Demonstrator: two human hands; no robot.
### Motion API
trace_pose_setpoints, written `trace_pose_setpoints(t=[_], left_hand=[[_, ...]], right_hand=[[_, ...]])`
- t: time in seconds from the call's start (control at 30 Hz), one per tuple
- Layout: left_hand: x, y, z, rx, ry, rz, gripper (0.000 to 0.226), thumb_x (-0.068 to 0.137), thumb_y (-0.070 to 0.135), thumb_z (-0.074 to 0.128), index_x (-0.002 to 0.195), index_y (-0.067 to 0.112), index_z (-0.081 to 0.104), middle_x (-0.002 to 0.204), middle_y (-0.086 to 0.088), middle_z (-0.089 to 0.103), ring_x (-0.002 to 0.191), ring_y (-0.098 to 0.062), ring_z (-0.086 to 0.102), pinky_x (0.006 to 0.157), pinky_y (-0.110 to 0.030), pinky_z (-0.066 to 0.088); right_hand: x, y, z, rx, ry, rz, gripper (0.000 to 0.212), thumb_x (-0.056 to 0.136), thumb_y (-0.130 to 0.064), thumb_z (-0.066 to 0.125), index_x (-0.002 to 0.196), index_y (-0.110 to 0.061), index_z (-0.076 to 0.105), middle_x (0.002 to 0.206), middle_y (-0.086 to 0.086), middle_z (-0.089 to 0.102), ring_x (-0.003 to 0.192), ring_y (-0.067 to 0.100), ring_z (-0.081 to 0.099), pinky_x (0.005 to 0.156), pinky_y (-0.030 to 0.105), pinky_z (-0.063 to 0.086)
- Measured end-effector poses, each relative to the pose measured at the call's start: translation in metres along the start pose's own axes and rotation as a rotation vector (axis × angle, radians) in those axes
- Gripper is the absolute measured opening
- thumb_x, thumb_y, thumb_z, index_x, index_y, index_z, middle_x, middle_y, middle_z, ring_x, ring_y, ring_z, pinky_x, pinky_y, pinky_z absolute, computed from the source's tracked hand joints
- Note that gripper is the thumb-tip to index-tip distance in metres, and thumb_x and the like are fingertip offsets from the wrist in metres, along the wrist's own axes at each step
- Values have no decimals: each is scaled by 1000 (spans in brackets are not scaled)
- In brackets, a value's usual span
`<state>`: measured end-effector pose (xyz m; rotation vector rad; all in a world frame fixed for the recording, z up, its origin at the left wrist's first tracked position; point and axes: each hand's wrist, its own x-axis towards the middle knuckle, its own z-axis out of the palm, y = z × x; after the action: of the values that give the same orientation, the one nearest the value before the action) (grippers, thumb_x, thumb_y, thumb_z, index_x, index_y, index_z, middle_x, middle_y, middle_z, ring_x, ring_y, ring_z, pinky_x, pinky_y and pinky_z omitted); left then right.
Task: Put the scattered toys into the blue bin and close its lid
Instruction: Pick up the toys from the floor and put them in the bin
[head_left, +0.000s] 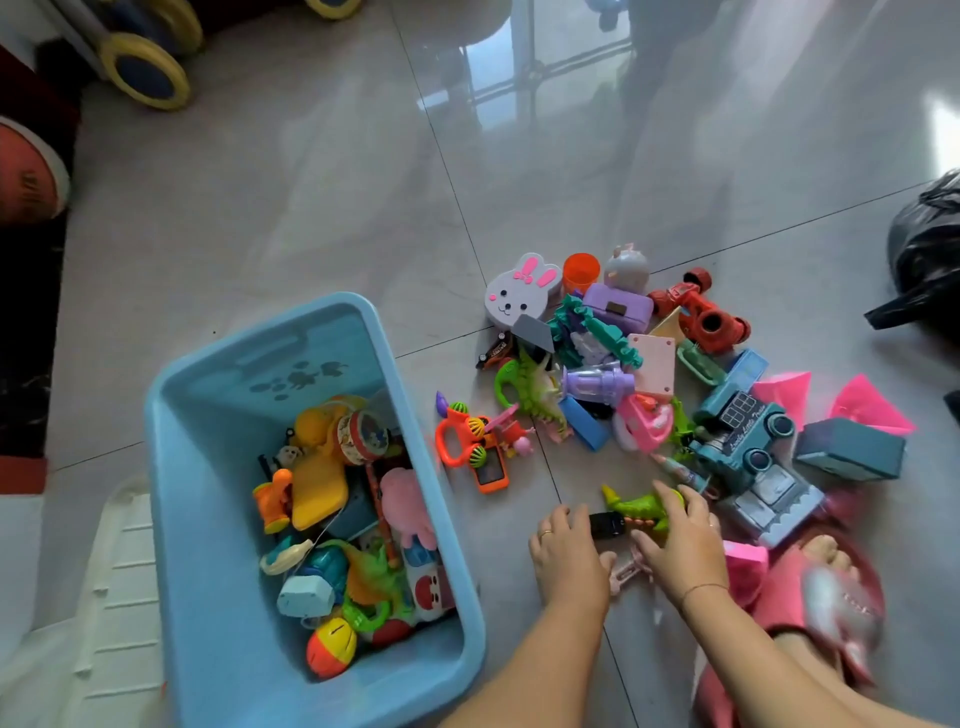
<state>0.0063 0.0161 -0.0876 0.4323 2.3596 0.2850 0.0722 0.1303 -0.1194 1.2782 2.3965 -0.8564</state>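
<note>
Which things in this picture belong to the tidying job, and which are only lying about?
Job: light blue plastic bin, green plastic dinosaur under the right hand, small black toy by the left hand, grey rabbit-face box, red toy car, blue toy train.
Lying about: black plastic bag, pink slipper, orange ball, yellow-rimmed wheels.

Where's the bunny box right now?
Head view: the bunny box lies at the toy pile's far-left corner, beside the orange cup, right of the blue bin.

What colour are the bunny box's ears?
Pink, like its bow; the bunny box itself is pale lilac. The head view shows it clearly.
</note>
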Motion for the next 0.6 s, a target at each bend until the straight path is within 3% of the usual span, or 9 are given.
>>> trace_pose_setpoints(t=[0.4,0.5,0.6], left_hand=[[31,-5,11,104,-25,24,35,88,28,59,119,14,49,125,-7,48,118,-26,44,97,-34,37],[29,-3,5,-59,24,-44,32,90,31,58,116,14,52,120,-4,52,115,-23,47,93,-33,40],[22,6,-22,-369,201,-46,29,88,30,61,113,16,56,111,-1,55,107,-22,52,84,-30,43]], right_hand=[[14,-9,10,61,107,54,60,75,-33,74,128,-15,54,120,13,48,112,34,44,95,42,42],[11,-18,4,161,185,57,56,73,-32,76,123,-15,57,113,15,50,109,37,48,91,43,44],[7,-46,-13,384,314,87,51,75,-35,74,120,-18,56,113,12,48,106,33,51,88,39,47]])
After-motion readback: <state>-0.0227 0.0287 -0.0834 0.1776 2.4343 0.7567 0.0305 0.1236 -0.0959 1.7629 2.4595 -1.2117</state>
